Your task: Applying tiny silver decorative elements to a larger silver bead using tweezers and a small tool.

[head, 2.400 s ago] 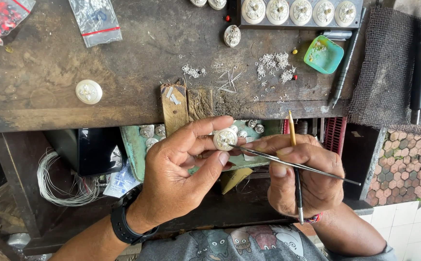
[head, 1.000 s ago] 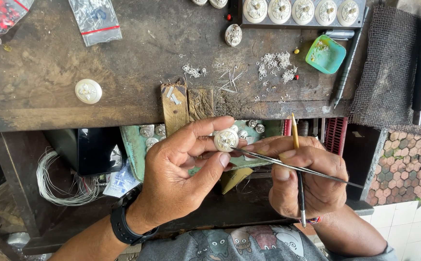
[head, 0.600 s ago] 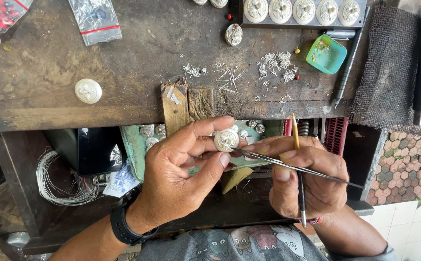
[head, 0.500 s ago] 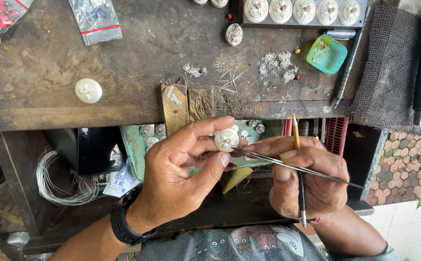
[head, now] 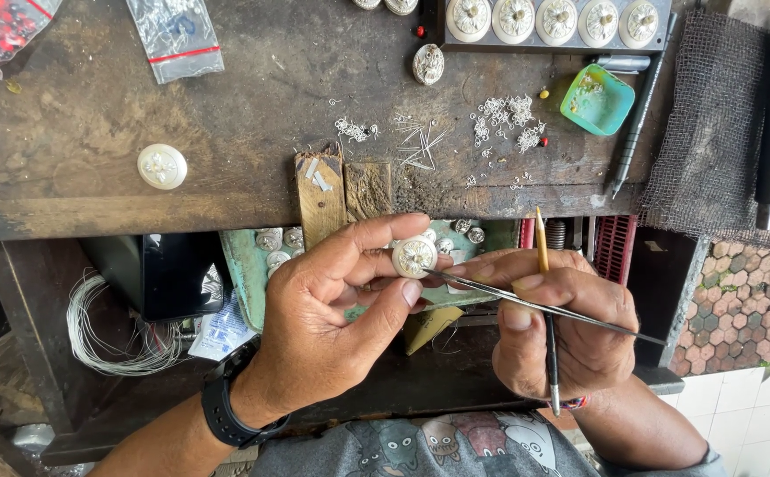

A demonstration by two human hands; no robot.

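Pinching round silver disc (head: pixel 415 256) by rim, left hand (head: pixel 332 327) fingertips closed; disc at bench edge, 6 o'clock from wire bits (head: pixel 502 119). Right hand (head: pixel 562 327) clamps tweezers (head: pixel 544 307), brush (head: pixel 547 336). Disc light, stiff, filigree probably fragile.

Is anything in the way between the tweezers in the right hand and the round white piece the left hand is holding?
Nothing visible. The left hand pinches the round white piece at its edges, its decorated face bare. The right hand holds thin tweezers whose tips sit just below the piece, with no finger or other thing between them.
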